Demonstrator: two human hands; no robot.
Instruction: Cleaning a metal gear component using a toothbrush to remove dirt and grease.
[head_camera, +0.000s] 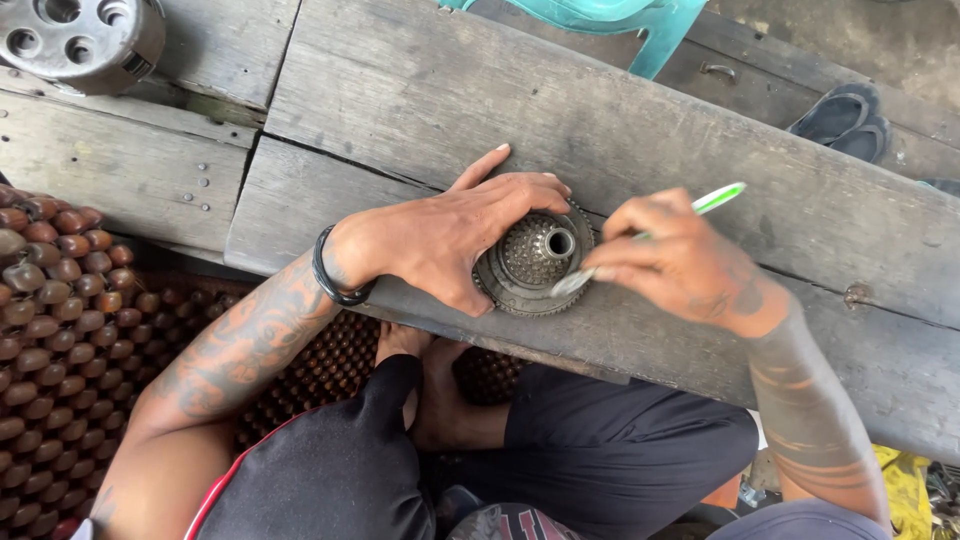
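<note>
Round toothed metal hub (535, 262) rests on the near edge of the weathered wooden bench (420, 90). Left hand (470, 235) lies over its left side, fingers curled against it. Right hand (675, 262) pinches a green-handled toothbrush (655, 233), bristle end touching the hub's right flank.

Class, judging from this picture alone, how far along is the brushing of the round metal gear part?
Done: round toothed metal hub sits on grey wooden plank. In hand: left hand steadies it; right hand works green-handled brush at its rim. Left: cannot tell how much remains unbrushed.
</note>
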